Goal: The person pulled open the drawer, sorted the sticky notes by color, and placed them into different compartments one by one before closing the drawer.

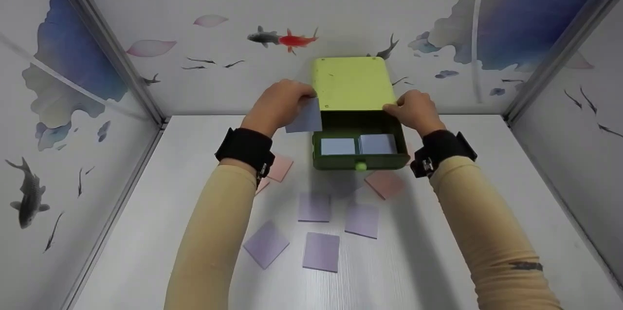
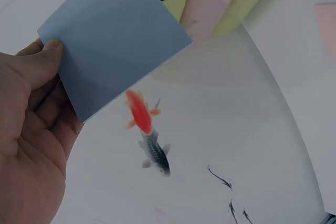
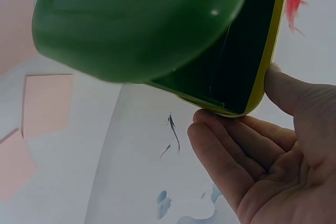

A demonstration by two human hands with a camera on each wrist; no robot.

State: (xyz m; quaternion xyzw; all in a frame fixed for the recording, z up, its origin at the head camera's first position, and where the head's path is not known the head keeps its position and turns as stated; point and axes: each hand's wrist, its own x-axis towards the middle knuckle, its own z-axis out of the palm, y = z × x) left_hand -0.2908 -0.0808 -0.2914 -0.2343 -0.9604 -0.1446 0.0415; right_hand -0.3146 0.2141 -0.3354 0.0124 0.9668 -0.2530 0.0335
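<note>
My left hand [image 1: 282, 103] pinches a thin blue square card [image 1: 306, 116] by its edge, beside the left of a drawer box. In the left wrist view, the thumb of that hand lies on the face of the card [image 2: 115, 45]. The box has a yellow-green top [image 1: 354, 83] and a dark green drawer [image 1: 336, 162], pulled out, with a round knob. Two light blue stacks of squares [image 1: 338, 146] lie side by side in the drawer's front. My right hand [image 1: 413, 109] grips the box's right front corner, thumb on the yellow rim [image 3: 261, 82], fingers beneath.
Several purple squares [image 1: 321, 251] lie spread over the white table [image 1: 379, 276] in front of the box. Pink squares [image 1: 384, 184] lie near the drawer and by the left forearm. Printed wall panels [image 1: 219, 86] enclose the table at the back and sides.
</note>
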